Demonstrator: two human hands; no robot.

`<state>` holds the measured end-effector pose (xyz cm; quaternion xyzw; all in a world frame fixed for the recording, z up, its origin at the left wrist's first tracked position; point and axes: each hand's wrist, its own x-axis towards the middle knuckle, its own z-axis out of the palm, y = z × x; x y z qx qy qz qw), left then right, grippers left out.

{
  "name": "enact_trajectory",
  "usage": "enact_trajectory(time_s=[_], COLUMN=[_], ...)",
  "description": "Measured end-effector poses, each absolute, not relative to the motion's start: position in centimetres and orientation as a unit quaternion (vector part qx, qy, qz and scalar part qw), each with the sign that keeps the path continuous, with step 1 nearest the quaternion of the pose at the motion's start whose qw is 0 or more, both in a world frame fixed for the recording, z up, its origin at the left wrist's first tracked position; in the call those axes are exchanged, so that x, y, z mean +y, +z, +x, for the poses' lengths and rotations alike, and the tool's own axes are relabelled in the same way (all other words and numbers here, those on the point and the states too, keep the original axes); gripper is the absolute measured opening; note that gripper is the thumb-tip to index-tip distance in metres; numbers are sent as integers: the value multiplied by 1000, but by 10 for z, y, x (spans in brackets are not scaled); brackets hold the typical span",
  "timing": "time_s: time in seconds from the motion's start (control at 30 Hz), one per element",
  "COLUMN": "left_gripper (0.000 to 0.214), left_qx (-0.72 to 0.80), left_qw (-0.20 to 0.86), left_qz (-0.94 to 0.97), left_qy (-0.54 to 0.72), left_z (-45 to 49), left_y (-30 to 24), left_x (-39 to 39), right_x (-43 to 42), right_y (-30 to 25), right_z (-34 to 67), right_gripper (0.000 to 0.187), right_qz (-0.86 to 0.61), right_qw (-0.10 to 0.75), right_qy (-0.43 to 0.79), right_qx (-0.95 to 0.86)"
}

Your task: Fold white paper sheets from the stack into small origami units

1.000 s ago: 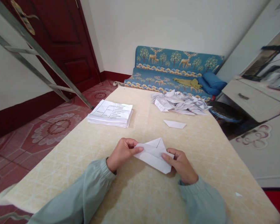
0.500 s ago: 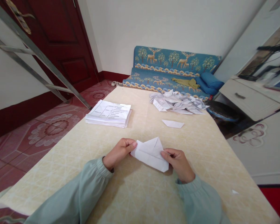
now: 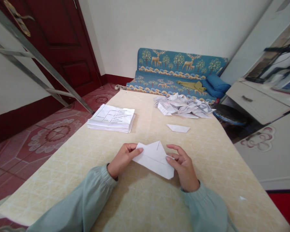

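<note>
Between my two hands is a folded sheet of white paper (image 3: 153, 159), with a peak at its top edge and a short dark line near that peak. My left hand (image 3: 124, 158) pinches its left end, thumb on top. At the right end, my right hand (image 3: 183, 166) holds the paper with the thumb on its face; the index finger is lifted and stretched out above it. Beyond the hands lies a small folded paper strip (image 3: 178, 128) with slanted ends. The fingers under the paper are partly hidden.
A stack of printed sheets (image 3: 112, 119) sits at the table's left. A heap of folded papers (image 3: 183, 106) lies at the far right. A paper scrap (image 3: 242, 198) is near the right edge. Around the table (image 3: 145, 206) are a ladder (image 3: 45, 61), a patterned sofa (image 3: 157, 77) and a cabinet (image 3: 263, 145).
My right index finger has lifted away from the paper and straightened, while the thumb stays on it. My left hand keeps its pinch. The folded sheet has shifted slightly left.
</note>
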<state>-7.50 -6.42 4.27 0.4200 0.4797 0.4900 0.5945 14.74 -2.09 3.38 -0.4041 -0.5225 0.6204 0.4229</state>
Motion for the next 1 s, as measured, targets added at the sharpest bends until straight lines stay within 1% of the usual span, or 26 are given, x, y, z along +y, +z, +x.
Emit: enact_trajectory(time_s=[0.03, 0.13, 0.2, 0.27, 0.33, 0.47, 0.63, 0.7, 0.87, 1.0], left_gripper=[32, 36, 29, 19, 17, 27, 43, 46, 40, 47], left_qx=[470, 449, 455, 461, 453, 416, 367, 340, 274, 273], left_qw=[603, 609, 609, 610, 619, 644, 691, 698, 692, 700], left_qz=[404, 377, 374, 377, 371, 344, 310, 296, 264, 241], left_qy=[503, 534, 532, 523, 523, 542, 541, 556, 613, 615], left_z=[-75, -75, -75, -76, -77, -79, -78, -78, -81, -83], left_y=[42, 41, 42, 43, 45, 47, 45, 45, 48, 51], left_x=[-64, -64, -64, -64, -64, -63, -63, -63, -62, -60], right_x=[-21, -20, -20, -20, -20, -20, -20, -21, -27, -29], right_y=[33, 31, 32, 35, 40, 48, 47, 46, 47, 46], right_z=[148, 149, 150, 150, 151, 150, 149, 149, 148, 147], right_gripper=[40, 17, 10, 12, 18, 32, 33, 36, 43, 40], right_qz=[-404, -416, -422, -418, -410, -397, -380, -366, -328, -301], right_qw=[418, 406, 402, 394, 381, 376, 395, 389, 369, 381], right_qy=[626, 625, 645, 681, 713, 740, 744, 745, 728, 686], right_qx=[-519, -521, -495, -454, -422, -393, -382, -399, -475, -542])
